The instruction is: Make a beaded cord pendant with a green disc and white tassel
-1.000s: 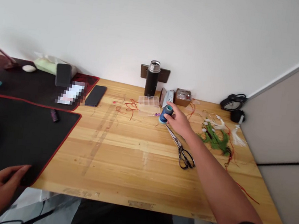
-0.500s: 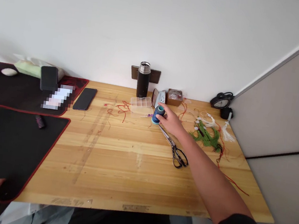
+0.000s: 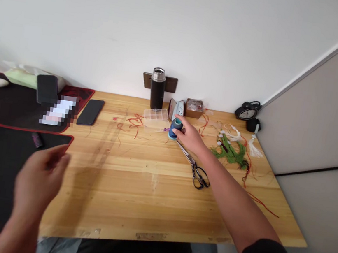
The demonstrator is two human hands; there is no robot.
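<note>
Head view, wooden desk (image 3: 153,199) against a white wall.

Right hand (image 3: 188,133): reaching to centre of desk, fingers curled against the side of a blue thread spool (image 3: 175,129), thumb near its teal top. Grip closed around the spool; spool upright on the desk surface, not visibly lifted.

Left hand (image 3: 40,180): lower left of frame, open, fingers spread, holding nothing. Motion-blurred, above the right corner of a red-edged black desk mat (image 3: 0,179); contact with the mat cannot be told.

Around the spool: steel tailor's scissors (image 3: 193,165) lie just below and to the right, tips almost at its base. Small purple beads (image 3: 166,129) just left. Clear plastic compartment box (image 3: 156,118) to the upper left, near. Black insulated bottle (image 3: 157,89) stands behind the box, by the wall. Loose red cord (image 3: 134,122) lies left of the box.

Right side of desk: green knotted cordwork (image 3: 229,152), white tassel (image 3: 255,148), small black alarm clock (image 3: 247,112) in the far corner.

Left side: black smartphone (image 3: 90,112) on bare wood, beside a second black mat (image 3: 11,118) at upper left.
</note>
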